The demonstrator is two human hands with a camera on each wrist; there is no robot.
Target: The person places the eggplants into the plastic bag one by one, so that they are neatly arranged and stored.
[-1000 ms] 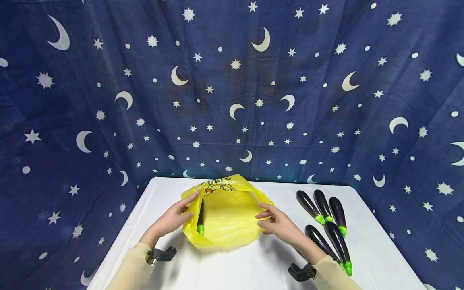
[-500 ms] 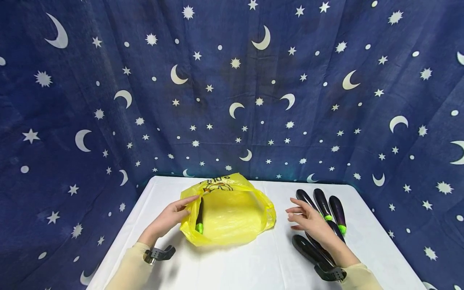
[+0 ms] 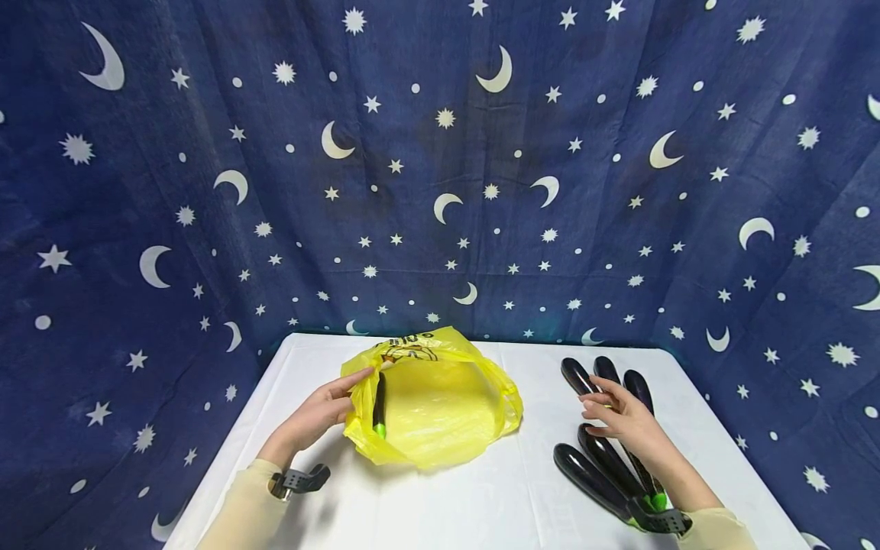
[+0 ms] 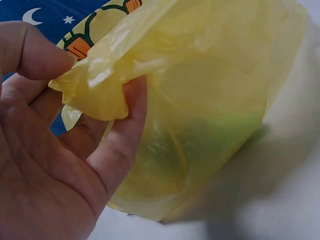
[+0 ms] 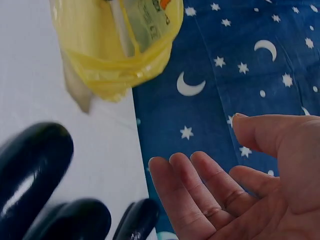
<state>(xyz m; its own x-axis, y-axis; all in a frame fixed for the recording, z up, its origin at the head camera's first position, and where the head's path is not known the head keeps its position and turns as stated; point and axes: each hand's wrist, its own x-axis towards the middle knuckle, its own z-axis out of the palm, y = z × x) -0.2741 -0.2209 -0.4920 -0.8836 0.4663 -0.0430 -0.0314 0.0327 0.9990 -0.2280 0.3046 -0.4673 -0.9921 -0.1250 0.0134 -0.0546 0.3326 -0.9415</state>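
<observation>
A yellow plastic bag (image 3: 440, 416) lies on the white table with its mouth facing me. One dark eggplant (image 3: 380, 401) with a green stem end is inside, along the bag's left side. My left hand (image 3: 311, 416) pinches the left edge of the bag's mouth; in the left wrist view thumb and fingers hold the thin plastic (image 4: 97, 87). To the right, my right hand (image 3: 629, 428) hovers over a group of eggplants (image 3: 587, 477), fingers apart and holding nothing. It partly covers some of them. The right wrist view shows its bare palm (image 5: 250, 210) beside dark eggplants (image 5: 35, 175).
Near the table's right side, more eggplants (image 3: 639, 389) lie in two loose rows. Behind the white table (image 3: 440, 512) hangs a dark blue cloth (image 3: 406, 214) with moons and stars. Each wrist wears a black strap device (image 3: 302, 480).
My right hand has let go of the bag's right edge and moved right, over the eggplants. The left hand has kept its hold on the bag.
</observation>
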